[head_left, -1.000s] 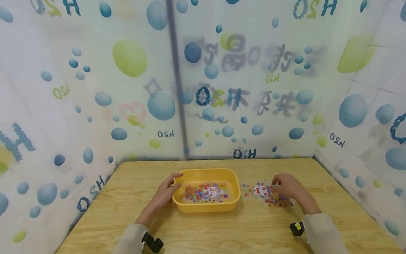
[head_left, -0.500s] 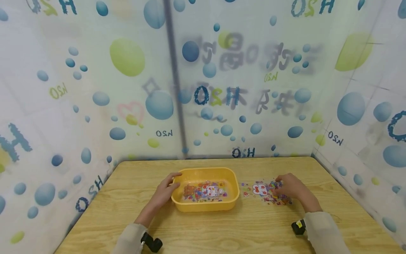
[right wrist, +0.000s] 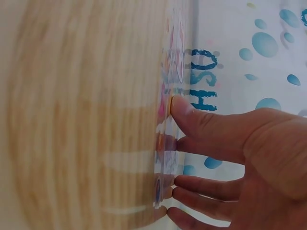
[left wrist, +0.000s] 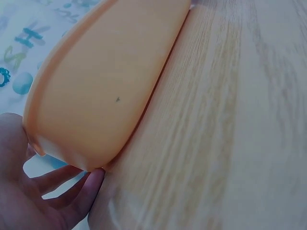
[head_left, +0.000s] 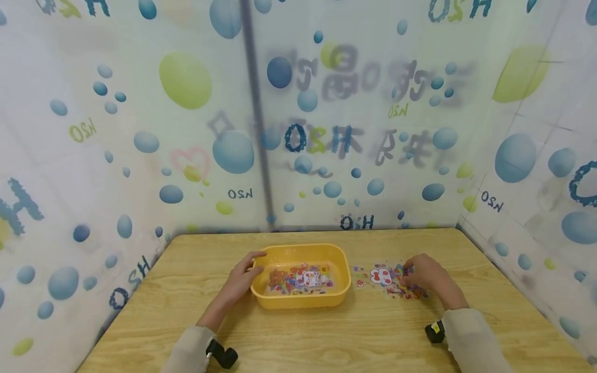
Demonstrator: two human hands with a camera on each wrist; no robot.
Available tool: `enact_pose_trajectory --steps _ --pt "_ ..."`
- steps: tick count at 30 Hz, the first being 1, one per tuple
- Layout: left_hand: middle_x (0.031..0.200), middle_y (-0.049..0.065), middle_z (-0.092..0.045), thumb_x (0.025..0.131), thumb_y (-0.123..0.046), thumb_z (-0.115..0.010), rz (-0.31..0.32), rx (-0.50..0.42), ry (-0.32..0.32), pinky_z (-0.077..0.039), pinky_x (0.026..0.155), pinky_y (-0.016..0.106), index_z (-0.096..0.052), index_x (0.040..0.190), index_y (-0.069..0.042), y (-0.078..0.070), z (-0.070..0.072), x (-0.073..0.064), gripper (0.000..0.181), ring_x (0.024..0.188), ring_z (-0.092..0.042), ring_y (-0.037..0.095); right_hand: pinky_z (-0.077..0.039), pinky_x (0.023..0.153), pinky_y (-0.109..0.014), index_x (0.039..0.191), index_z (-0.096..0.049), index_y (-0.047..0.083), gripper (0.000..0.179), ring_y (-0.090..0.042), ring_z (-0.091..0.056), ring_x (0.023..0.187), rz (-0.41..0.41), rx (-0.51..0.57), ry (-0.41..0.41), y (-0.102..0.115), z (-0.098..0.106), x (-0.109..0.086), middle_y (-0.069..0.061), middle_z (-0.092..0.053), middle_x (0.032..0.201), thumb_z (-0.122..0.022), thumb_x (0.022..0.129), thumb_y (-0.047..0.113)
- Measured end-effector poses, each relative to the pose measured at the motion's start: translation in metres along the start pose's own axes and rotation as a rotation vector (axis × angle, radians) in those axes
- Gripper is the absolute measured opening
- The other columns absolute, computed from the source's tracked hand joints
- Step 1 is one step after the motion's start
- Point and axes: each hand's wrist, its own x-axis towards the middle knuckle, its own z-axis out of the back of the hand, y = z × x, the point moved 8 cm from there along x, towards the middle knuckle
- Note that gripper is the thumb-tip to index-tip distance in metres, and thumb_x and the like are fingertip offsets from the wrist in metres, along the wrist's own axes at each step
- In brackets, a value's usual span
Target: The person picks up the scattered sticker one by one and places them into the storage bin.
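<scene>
My left hand (head_left: 240,280) grips the left end of a yellow plastic tub (head_left: 303,302). The left wrist view shows its thumb by the tub's rim and fingers against the end wall. Inside the tub lie colourful cartoon pieces (head_left: 309,278), among them a brown bear and a white-faced character. To the right, a patch of similar cartoon sticker-like pieces (head_left: 381,276) lies flat on the table. Over its right part is my right hand (head_left: 426,274), thumb and fingers spread, fingertips touching a glossy clear layer (right wrist: 165,129) seen edge-on. Whether a piece sits beneath them is unclear.
The wooden table (head_left: 298,342) bears the tub and the pieces. A curtain (head_left: 373,103) printed with blue and green bubbles stands behind the table and along both sides. Black wrist cameras (head_left: 221,355) are strapped at both sleeves.
The right hand's fingertips have shifted slightly over the right part of the sticker patch. The left hand keeps its grip on the tub. The head view has tilted a little.
</scene>
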Motion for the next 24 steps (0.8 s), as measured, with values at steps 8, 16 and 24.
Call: enact_pose_trajectory --steps 8,16,24 --pt "0.155 0.021 -0.051 0.106 -0.018 -0.055 -0.002 0.001 0.008 -0.048 0.108 0.056 -0.057 0.145 -0.016 0.0007 -0.0003 0.0003 0.039 0.139 -0.051 0.044 -0.052 0.097 -0.060 0.114 -0.072 -0.011 0.041 -0.049 -0.064 0.113 -0.016 -0.018 0.004 0.0021 -0.0011 0.0007 -0.031 -0.070 0.119 -0.084 0.085 0.015" --pt "0.148 0.024 -0.055 0.106 -0.018 -0.055 0.002 -0.002 0.009 -0.054 0.100 0.050 -0.058 0.145 -0.016 0.0002 0.0001 0.0003 0.039 0.131 -0.058 0.042 -0.057 0.085 -0.051 0.116 -0.071 -0.010 0.038 -0.028 -0.060 0.090 -0.077 -0.001 0.021 0.0052 -0.0010 -0.0010 -0.029 -0.069 0.119 -0.081 0.087 0.012" --pt "0.145 0.025 -0.057 0.106 -0.018 -0.055 0.009 -0.007 0.012 -0.055 0.098 0.048 -0.057 0.145 -0.016 -0.0005 -0.0007 0.0000 0.039 0.128 -0.060 0.040 -0.055 0.070 -0.040 0.107 -0.074 -0.007 0.025 -0.021 -0.061 0.076 -0.080 0.019 -0.009 0.0077 -0.0015 -0.0034 -0.020 -0.073 0.103 -0.076 0.089 0.010"
